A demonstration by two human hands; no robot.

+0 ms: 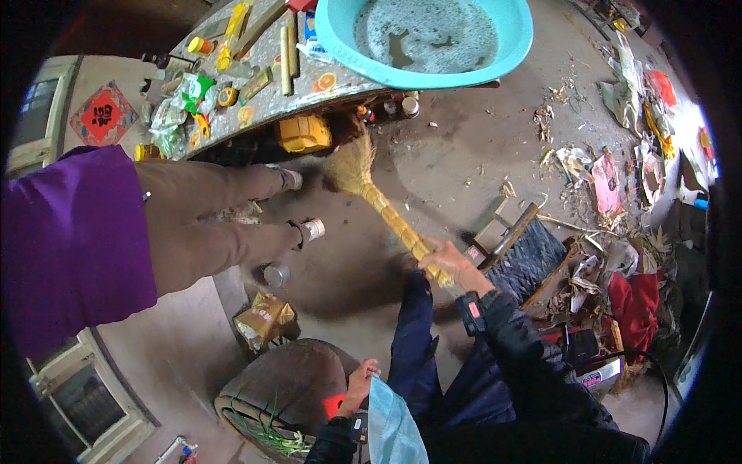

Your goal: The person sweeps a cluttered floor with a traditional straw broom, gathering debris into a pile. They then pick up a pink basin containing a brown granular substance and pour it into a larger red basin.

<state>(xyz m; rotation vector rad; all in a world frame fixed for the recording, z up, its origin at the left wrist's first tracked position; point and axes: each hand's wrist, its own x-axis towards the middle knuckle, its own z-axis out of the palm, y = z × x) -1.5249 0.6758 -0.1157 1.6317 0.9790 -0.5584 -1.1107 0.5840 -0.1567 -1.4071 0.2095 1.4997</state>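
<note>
My right hand (452, 264) is closed around the bound handle of a straw broom (400, 226). The broom's bristles fan out on the floor beneath the edge of the long table. Lower in the view, my left hand (363, 380) has its fingers curled at the top of a light blue cloth or plastic sheet (394, 426), which hangs down beside my wrist. Dust and small scraps lie on the floor about the bristles.
A person (232, 214) stands at the left. A turquoise basin (423, 78) of sudsy water sits on the cluttered table (324, 87). A woven stool (530, 255) and scattered litter (608, 185) lie right. A large dark jar (290, 377), a gold bag (266, 319) and a metal can (276, 274) are lower left.
</note>
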